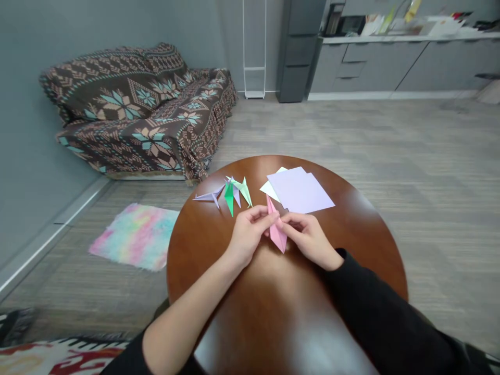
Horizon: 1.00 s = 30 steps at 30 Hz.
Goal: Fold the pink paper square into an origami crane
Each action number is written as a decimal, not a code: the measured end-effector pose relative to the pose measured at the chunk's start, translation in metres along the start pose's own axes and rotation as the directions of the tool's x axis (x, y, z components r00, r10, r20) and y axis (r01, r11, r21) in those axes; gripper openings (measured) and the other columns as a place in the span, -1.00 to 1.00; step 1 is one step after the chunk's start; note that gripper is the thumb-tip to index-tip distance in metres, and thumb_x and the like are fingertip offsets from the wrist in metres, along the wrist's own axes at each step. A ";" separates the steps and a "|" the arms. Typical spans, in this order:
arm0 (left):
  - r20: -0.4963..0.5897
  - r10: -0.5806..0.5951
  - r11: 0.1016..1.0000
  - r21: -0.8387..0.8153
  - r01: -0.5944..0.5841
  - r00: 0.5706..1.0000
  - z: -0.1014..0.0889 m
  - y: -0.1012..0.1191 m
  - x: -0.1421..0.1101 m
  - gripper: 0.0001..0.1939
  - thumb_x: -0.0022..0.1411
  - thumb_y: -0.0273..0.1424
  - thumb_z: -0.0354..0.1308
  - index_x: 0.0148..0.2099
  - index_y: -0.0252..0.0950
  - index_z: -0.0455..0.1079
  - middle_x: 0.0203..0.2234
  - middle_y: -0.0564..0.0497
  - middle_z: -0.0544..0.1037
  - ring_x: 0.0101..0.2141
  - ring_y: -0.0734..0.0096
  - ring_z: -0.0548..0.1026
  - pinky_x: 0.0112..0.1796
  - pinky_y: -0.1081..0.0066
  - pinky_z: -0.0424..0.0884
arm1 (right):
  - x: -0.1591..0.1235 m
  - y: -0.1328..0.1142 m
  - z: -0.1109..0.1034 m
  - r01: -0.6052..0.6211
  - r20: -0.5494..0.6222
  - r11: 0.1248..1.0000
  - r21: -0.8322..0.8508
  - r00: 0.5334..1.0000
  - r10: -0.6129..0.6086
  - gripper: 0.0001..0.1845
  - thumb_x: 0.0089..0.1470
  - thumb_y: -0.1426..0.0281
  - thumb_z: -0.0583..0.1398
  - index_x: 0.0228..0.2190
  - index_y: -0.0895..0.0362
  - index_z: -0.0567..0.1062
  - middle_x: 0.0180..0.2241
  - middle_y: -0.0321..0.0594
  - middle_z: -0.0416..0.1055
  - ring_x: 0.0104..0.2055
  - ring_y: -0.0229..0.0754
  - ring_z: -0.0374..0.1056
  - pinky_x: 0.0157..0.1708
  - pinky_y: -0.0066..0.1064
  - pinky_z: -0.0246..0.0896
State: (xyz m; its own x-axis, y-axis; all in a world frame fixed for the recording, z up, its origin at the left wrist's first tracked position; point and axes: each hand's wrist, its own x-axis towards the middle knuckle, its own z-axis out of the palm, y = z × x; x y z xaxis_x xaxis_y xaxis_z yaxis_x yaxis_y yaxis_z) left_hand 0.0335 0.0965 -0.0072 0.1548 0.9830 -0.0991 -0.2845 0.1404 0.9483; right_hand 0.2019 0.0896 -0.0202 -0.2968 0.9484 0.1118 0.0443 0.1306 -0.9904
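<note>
Over the middle of the round table [269,297], in the head view, holding a slim, folded piece of pink paper [278,238] in both hands. Gripping the upper part with the left hand [248,232], pressing with the thumb from above. Pinching the right side with the right hand [308,237], curling the fingers inward; being unable to tell the position of the fingertips hidden underneath. Toward the table's far left, seeing a cluster of paper birds [229,195] in purple and green, probably counting as finished. Near the table's far edge, right of its middle, seeing flat purple sheets [302,190] lying over a pale sheet [269,187], showing no visible folding. Judging by the narrow, pointed shape, likely being well past the first folds in the pink piece, yet lacking any spread wings and so seemingly needing more shaping.
</note>
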 end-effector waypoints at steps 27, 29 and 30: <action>-0.109 0.025 0.996 -0.086 -0.035 0.994 -0.005 0.001 0.007 -0.80 0.05 -0.30 0.45 -0.33 -0.35 0.66 -0.53 0.05 0.48 -0.50 0.57 0.33 -0.42 0.48 0.25 | -0.004 -0.002 0.005 -0.047 -0.097 0.999 -0.011 0.994 0.046 -0.72 0.12 0.24 0.35 -0.52 0.13 0.54 -0.53 -0.28 0.48 -0.49 -0.22 0.32 -0.41 -0.35 0.18; -0.068 0.005 0.999 -0.047 -0.009 0.998 -0.004 0.001 0.006 -0.78 0.05 -0.29 0.46 -0.34 -0.37 0.65 -0.53 0.03 0.51 -0.52 0.56 0.34 -0.43 0.47 0.26 | -0.003 -0.001 0.004 -0.052 -0.103 0.999 -0.005 0.993 0.051 -0.72 0.13 0.22 0.34 -0.51 0.14 0.56 -0.53 -0.26 0.51 -0.48 -0.21 0.34 -0.40 -0.35 0.20; -0.052 -0.001 1.000 -0.023 0.000 0.999 -0.004 0.001 0.006 -0.78 0.04 -0.30 0.47 -0.37 -0.38 0.63 -0.54 0.02 0.53 -0.53 0.56 0.35 -0.43 0.47 0.25 | -0.003 -0.001 0.004 -0.053 -0.103 0.999 -0.003 0.993 0.052 -0.71 0.13 0.22 0.34 -0.51 0.14 0.57 -0.52 -0.25 0.53 -0.47 -0.20 0.35 -0.39 -0.34 0.21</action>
State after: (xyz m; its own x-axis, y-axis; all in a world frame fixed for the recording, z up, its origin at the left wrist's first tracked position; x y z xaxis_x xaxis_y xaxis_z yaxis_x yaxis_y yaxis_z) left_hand 0.0300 0.1029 -0.0086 0.1058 0.9876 -0.1157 -0.3063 0.1431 0.9411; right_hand 0.1990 0.0854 -0.0198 -0.1940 0.9787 0.0679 0.0623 0.0813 -0.9947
